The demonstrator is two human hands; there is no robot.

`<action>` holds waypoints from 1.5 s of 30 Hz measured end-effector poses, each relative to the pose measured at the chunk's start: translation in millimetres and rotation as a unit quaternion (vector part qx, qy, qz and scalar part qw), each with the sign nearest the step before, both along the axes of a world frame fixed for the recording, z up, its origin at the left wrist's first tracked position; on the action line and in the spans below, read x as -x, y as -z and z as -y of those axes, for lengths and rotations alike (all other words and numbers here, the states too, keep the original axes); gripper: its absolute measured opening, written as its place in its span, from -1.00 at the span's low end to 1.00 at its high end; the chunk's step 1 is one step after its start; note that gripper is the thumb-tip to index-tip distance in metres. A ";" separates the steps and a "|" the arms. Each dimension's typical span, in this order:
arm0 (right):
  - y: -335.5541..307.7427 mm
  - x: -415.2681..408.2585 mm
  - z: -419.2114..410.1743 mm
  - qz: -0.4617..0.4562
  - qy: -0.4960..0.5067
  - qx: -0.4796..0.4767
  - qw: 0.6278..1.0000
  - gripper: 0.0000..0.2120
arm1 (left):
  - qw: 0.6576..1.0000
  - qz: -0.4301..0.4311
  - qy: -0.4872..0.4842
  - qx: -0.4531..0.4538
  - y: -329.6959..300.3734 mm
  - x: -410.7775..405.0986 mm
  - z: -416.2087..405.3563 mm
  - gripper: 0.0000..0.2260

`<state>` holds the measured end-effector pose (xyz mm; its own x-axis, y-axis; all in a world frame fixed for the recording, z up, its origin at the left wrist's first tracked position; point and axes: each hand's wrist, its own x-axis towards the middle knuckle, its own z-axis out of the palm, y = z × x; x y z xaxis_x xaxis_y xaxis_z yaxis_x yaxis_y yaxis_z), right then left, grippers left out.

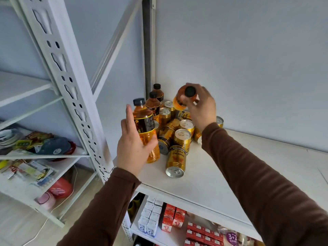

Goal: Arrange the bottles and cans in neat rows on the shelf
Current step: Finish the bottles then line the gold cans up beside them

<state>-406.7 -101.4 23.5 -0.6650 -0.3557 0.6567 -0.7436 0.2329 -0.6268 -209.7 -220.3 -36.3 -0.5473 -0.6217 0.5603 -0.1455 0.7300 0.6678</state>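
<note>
Bottles: four amber ones with black caps. One in left hand (134, 146), bottle (145, 128); one in right hand (202, 105), bottle (181, 101) tipped toward camera; two upright at far left corner (153, 103) (158, 92). Gold cans (182, 137): about a dozen visible in a jumbled cluster, some upright, some lying, exact count unclear, partly hidden. Nearest can (175, 161) lies on its side. Hands: two.
</note>
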 end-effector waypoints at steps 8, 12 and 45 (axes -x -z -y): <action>-46.9 -7.3 -80.1 0.061 0.058 0.134 0.987 -0.76 | 0.984 -0.061 0.155 -0.060 -13.6 40.0 -59.1 -0.12; -19.0 -0.9 -122.4 0.149 0.090 0.068 0.982 -0.75 | 0.976 -0.012 0.212 -0.056 7.3 58.6 -92.7 -0.13; 59.2 -9.7 -190.4 0.232 -0.016 -0.109 0.966 -0.43 | 0.903 0.137 0.376 -0.157 65.6 68.4 -122.5 -0.45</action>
